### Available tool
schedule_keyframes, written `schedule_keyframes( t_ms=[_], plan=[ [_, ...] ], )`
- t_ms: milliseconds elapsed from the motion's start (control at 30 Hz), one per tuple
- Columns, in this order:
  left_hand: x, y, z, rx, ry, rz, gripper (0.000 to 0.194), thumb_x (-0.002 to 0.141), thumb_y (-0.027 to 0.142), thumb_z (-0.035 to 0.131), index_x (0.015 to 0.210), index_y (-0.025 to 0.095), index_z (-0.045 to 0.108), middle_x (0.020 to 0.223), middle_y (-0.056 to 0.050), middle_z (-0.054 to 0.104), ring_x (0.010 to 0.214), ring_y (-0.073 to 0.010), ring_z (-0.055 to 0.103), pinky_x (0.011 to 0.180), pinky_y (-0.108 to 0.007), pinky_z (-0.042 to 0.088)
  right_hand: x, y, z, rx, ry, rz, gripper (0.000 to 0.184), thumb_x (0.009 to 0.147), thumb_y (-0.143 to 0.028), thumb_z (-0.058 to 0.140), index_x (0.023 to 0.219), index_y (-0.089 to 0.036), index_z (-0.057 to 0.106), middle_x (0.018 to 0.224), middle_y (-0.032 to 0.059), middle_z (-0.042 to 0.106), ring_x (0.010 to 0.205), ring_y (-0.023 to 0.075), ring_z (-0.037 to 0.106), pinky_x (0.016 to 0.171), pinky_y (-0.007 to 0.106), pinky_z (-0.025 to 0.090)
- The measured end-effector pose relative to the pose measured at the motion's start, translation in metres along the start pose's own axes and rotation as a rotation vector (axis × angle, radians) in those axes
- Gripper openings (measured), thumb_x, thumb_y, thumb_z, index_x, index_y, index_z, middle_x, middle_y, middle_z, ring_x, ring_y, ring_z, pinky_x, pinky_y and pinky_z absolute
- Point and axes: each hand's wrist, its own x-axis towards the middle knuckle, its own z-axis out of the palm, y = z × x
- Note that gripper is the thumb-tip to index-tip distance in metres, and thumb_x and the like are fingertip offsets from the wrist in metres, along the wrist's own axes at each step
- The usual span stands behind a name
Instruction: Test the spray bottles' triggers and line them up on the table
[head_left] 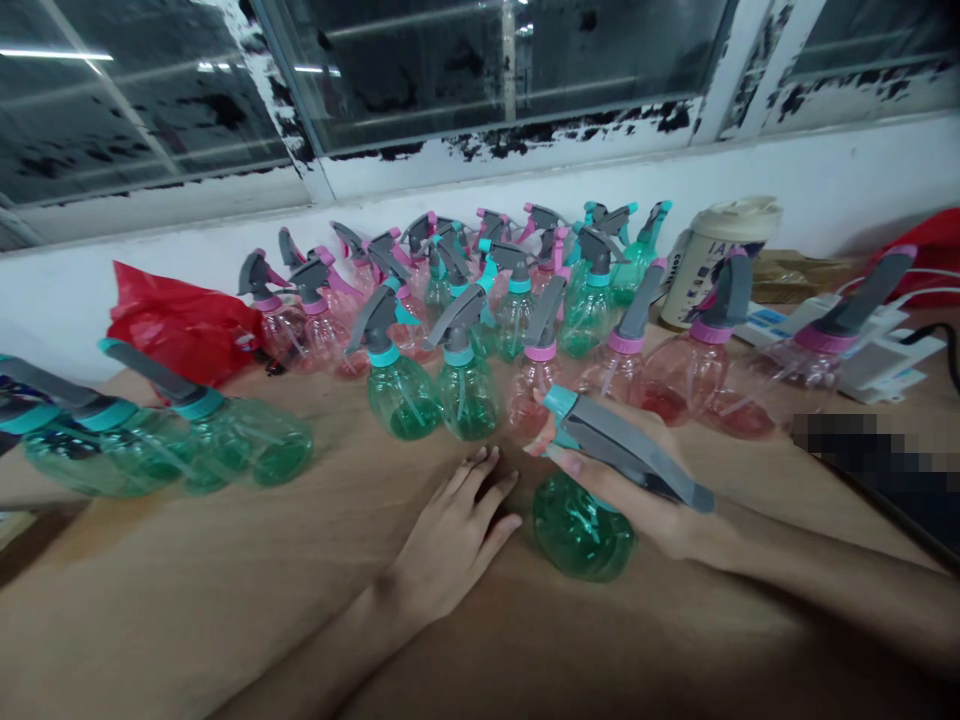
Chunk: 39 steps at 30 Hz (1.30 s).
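My right hand grips the neck and trigger of a green spray bottle with a grey and turquoise spray head. Its fingers wrap round under the head, and the bottle leans slightly. Flat on the table lies my left hand, fingers stretched out, just left of that bottle and holding nothing. Beyond my hands stand two green spray bottles with turquoise collars. Beside them is a row of pink spray bottles with pink collars, partly hidden by my right hand.
Several more green bottles stand at the left. Behind, mixed pink and green bottles crowd toward the wall, near a red plastic bag. A coffee cup, white power strips and a dark, partly blurred-out object are at the right.
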Motion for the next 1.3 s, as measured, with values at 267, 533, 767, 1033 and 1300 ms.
schedule_keyframes(
  t_ms=[267, 533, 767, 1033, 1300],
  plan=[
    [-0.001, -0.0011, 0.0006, -0.009, 0.013, -0.006, 0.042, 0.1, 0.039, 0.034, 0.132, 0.015, 0.046, 0.135, -0.014, 0.049, 0.126, -0.0279, 0.044, 0.104, -0.048, 0.04, 0.0016, 0.0003, 0.0013, 0.046, -0.018, 0.014, 0.003, 0.085, -0.025, 0.057, 0.084, -0.022, 0.058, 0.075, -0.0023, 0.061, 0.068, 0.0133, 0.059, 0.063, 0.027, 0.048],
    [0.0002, -0.0012, 0.0017, 0.0, -0.004, 0.001, 0.042, 0.099, 0.037, 0.037, 0.133, 0.014, 0.046, 0.14, -0.015, 0.044, 0.13, -0.0291, 0.04, 0.105, -0.049, 0.038, 0.0008, 0.0021, 0.0014, 0.036, -0.026, 0.033, 0.015, 0.084, -0.026, 0.057, 0.098, -0.025, 0.061, 0.085, 0.0014, 0.066, 0.072, 0.0171, 0.062, 0.066, 0.032, 0.05],
    [0.0012, 0.0006, -0.0015, 0.003, -0.041, -0.005, 0.041, 0.098, 0.033, 0.042, 0.132, 0.012, 0.046, 0.137, -0.016, 0.045, 0.128, -0.0297, 0.042, 0.105, -0.049, 0.038, 0.0019, 0.0042, 0.0028, -0.073, 0.009, -0.042, 0.007, 0.085, -0.028, 0.058, 0.078, -0.025, 0.058, 0.074, -0.0008, 0.058, 0.07, 0.0165, 0.058, 0.067, 0.032, 0.049],
    [0.0006, -0.0003, -0.0008, 0.004, -0.02, 0.009, 0.039, 0.098, 0.032, 0.041, 0.131, 0.012, 0.045, 0.143, -0.017, 0.039, 0.132, -0.0299, 0.037, 0.106, -0.049, 0.037, -0.0009, 0.004, 0.0012, 0.023, -0.056, -0.03, 0.018, 0.084, -0.019, 0.057, 0.097, -0.028, 0.066, 0.087, 0.0006, 0.066, 0.081, 0.0188, 0.063, 0.075, 0.035, 0.052],
    [0.0015, 0.0006, -0.0006, -0.006, -0.018, -0.008, 0.036, 0.096, 0.03, 0.044, 0.127, 0.013, 0.049, 0.131, -0.015, 0.05, 0.123, -0.0293, 0.047, 0.104, -0.049, 0.039, 0.003, 0.0024, 0.0008, 0.019, -0.044, -0.039, 0.014, 0.086, -0.022, 0.057, 0.099, -0.021, 0.063, 0.088, 0.0009, 0.065, 0.077, 0.0149, 0.063, 0.069, 0.029, 0.05]
  ],
)
